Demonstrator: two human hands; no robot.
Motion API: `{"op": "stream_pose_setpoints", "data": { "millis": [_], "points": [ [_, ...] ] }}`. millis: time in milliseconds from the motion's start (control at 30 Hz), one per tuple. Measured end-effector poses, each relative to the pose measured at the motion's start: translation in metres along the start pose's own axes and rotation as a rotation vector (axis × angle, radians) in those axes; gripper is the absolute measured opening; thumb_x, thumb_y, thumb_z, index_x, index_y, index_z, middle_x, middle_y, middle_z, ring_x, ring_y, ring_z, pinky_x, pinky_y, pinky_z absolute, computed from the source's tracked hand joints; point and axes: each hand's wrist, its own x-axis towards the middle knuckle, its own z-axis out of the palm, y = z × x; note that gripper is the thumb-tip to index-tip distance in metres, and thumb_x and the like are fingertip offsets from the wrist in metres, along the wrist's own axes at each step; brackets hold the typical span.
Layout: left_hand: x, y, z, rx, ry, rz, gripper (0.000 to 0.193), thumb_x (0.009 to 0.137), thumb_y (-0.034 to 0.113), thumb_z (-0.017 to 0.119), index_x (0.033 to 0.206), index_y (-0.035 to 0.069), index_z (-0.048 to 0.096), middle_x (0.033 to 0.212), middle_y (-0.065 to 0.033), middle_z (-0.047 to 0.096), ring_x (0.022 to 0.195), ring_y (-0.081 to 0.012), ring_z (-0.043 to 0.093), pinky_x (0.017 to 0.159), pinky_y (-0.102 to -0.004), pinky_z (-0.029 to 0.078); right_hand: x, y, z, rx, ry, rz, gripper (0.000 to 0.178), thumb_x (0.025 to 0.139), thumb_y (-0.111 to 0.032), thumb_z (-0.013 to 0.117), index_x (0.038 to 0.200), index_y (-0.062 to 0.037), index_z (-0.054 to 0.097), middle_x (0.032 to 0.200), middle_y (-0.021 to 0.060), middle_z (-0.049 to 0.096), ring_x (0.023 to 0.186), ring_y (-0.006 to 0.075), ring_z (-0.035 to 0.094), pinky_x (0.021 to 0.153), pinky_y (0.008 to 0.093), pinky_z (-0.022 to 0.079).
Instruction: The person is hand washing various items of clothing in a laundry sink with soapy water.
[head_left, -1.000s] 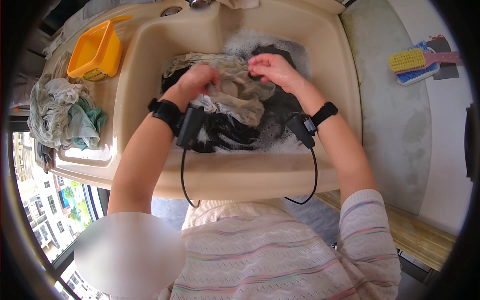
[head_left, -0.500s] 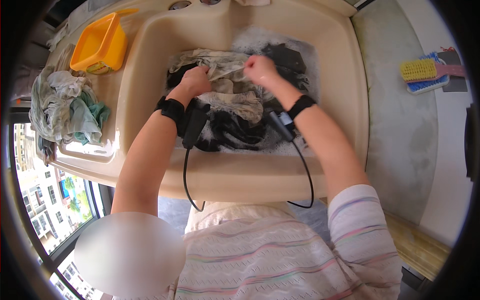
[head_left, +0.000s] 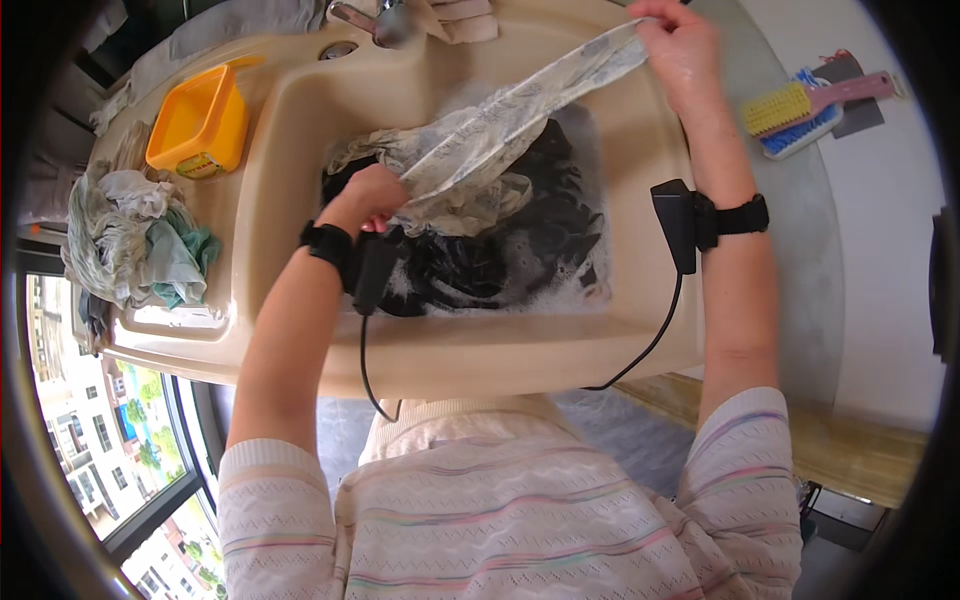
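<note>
Head view: a pale patterned cloth (head_left: pixel 530 110) runs slantwise across the upper middle of the frame, over a beige sink (head_left: pixel 480 352), between the person's two hands. The right hand (head_left: pixel 682 50), at the upper right, is closed with fingers bent over one end of it; the left hand (head_left: pixel 372 196), left of centre, is curled shut around the lower part, though its fingertips are partly hidden and the exact grip is hard to make out. Held from both sides like this, the strip looks drawn nearly straight, which seems to keep most of it above the dark garments (head_left: pixel 480 265) lying in the soapy water (head_left: pixel 565 298); its bunched remainder rests on them at the centre. In the left of the frame, a heap of white and green laundry (head_left: pixel 130 235) lies on the sink's side ledge, likely to keep it apart from the wet load, with a yellow tub (head_left: pixel 225 125) just above it, near at hand. At the upper right, a yellow-bristled brush (head_left: pixel 778 110) with a pink handle lies over a blue-bristled brush (head_left: pixel 808 142), off the basin. The tub carries a small label (head_left: pixel 203 165), but its print is too small to read.
</note>
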Motion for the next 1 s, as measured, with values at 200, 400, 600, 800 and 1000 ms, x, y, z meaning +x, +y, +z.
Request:
{"op": "stream_pose_setpoints", "data": {
  "millis": [200, 400, 600, 800, 1000],
  "points": [
    [-0.09, -0.009, -0.085, -0.135, 0.05, 0.224, 0.021, 0.079, 0.01, 0.046, 0.092, -0.003, 0.054, 0.067, -0.0141, 0.062, 0.05, -0.0196, 0.061, 0.04, -0.0291, 0.049, -0.025, 0.056, -0.021, -0.438, -0.468, -0.049, 0.017, 0.07, -0.008, 0.053, 0.081, -0.0082, 0.066, 0.071, 0.0121, 0.062, 0.064, 0.0227, 0.06, 0.06, 0.0314, 0.047],
    [-0.188, -0.003, -0.161, -0.352, 0.514, 0.645, 0.04, 0.079, 0.013, 0.053, 0.115, -0.002, 0.048, 0.072, -0.0107, 0.062, 0.05, -0.0155, 0.06, 0.042, -0.0226, 0.049, 0.001, -0.018, -0.056, -0.242, -0.414, 0.296, 0.019, 0.073, -0.009, 0.051, 0.086, -0.0053, 0.064, 0.076, 0.0109, 0.064, 0.066, 0.0196, 0.061, 0.061, 0.0312, 0.048],
    [-0.282, 0.047, -0.157, -0.649, 0.884, 0.765, 0.013, 0.082, 0.005, 0.049, 0.083, -0.001, 0.061, 0.065, -0.0063, 0.056, 0.047, -0.012, 0.049, 0.043, -0.0231, 0.042, 0.033, -0.105, -0.108, 0.048, -0.136, 0.233, 0.019, 0.076, -0.002, 0.043, 0.087, 0.0002, 0.058, 0.068, 0.0096, 0.06, 0.062, 0.018, 0.06, 0.053, 0.0294, 0.049],
    [-0.278, 0.044, -0.219, -0.728, 0.71, 1.096, 0.011, 0.077, 0.002, 0.051, 0.08, -0.002, 0.061, 0.065, -0.0083, 0.057, 0.048, -0.014, 0.052, 0.044, -0.0255, 0.045, 0.073, -0.129, -0.128, 0.32, 0.054, -0.013, 0.02, 0.078, -0.003, 0.043, 0.095, -0.0007, 0.054, 0.078, 0.0105, 0.061, 0.066, 0.0205, 0.061, 0.054, 0.0313, 0.049],
    [-0.249, 0.075, -0.206, -0.768, 0.83, 0.962, 0.013, 0.071, 0.002, 0.059, 0.084, 0.0, 0.061, 0.069, -0.0065, 0.058, 0.058, -0.0177, 0.055, 0.054, -0.0255, 0.045, 0.071, -0.098, -0.112, 0.168, 0.046, 0.044, 0.021, 0.081, -0.004, 0.042, 0.096, -0.0029, 0.056, 0.079, 0.0091, 0.061, 0.067, 0.0185, 0.06, 0.056, 0.0297, 0.048]
  ]
}}
